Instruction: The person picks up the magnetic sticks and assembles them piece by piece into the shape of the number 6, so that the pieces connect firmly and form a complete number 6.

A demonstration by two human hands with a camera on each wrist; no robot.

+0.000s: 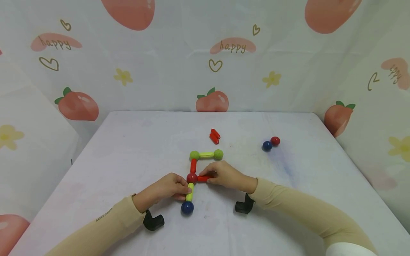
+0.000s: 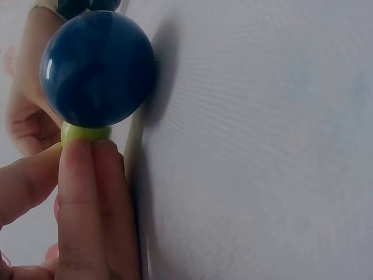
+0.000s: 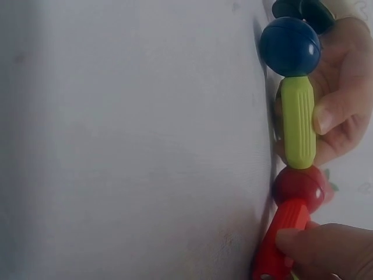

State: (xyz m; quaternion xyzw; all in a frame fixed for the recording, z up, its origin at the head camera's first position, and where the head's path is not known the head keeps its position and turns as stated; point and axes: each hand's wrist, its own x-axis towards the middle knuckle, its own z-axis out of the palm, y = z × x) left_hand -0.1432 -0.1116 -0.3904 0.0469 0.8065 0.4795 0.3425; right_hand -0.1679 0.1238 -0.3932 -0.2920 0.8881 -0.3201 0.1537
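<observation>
On the table lies a joined figure of ball and stick toy pieces. A red ball [image 1: 192,178] is at its middle. Below it, a yellow-green stick [image 3: 298,122] runs to a blue ball [image 1: 187,207]; my left hand [image 1: 172,185] pinches this stick. My right hand [image 1: 226,175] grips a red stick [image 1: 203,178] whose end meets the red ball's right side. Above, another red stick [image 1: 193,166] leads to a green ball [image 1: 194,155]. From there a second yellow-green stick [image 1: 206,155] reaches a further green ball [image 1: 218,154].
Two loose red sticks [image 1: 214,137] lie side by side farther back. A loose blue ball [image 1: 267,145] and a loose red ball [image 1: 275,141] sit together at the back right. Black wrist-worn devices [image 1: 153,221] hang under both wrists. A printed cloth [image 1: 179,71] stands behind the table.
</observation>
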